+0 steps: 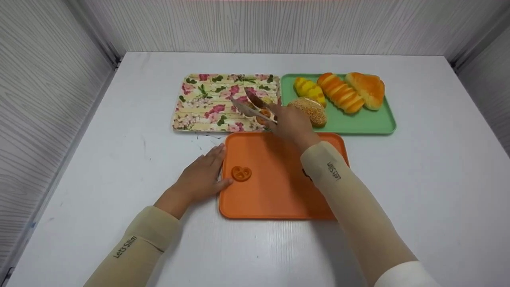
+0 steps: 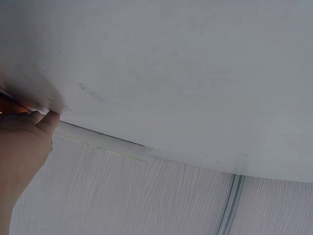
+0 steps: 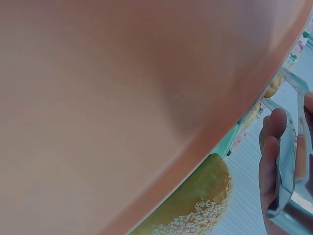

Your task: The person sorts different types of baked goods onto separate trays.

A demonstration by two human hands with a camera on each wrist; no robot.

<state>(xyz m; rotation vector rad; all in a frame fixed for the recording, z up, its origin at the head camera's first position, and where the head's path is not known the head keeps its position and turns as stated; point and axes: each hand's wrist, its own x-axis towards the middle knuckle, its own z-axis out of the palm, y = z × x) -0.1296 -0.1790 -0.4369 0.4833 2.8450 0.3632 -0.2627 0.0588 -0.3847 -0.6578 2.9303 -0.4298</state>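
Note:
My right hand [image 1: 294, 123] grips metal tongs [image 1: 249, 110], also seen in the right wrist view [image 3: 288, 181]. The two tong arms stand apart over the right part of the floral tray [image 1: 199, 115]. Partly hidden below them on that tray is a small brown pretzel [image 1: 263, 116]; a yellowish piece behind it is too covered to identify. My left hand [image 1: 201, 175] rests at the left edge of the orange tray [image 1: 279, 199], its thumb over the rim. Close to that thumb, a second pretzel [image 1: 241, 173] lies on the orange tray.
A green tray [image 1: 374, 125] at the back right bears a sesame bun [image 1: 312, 111], a yellow bread [image 1: 310, 91], a ridged loaf [image 1: 340, 93] and a triangular bread [image 1: 368, 89]. Something dark shows beside my right sleeve. Wood-grain panels enclose the white table [image 1: 119, 167].

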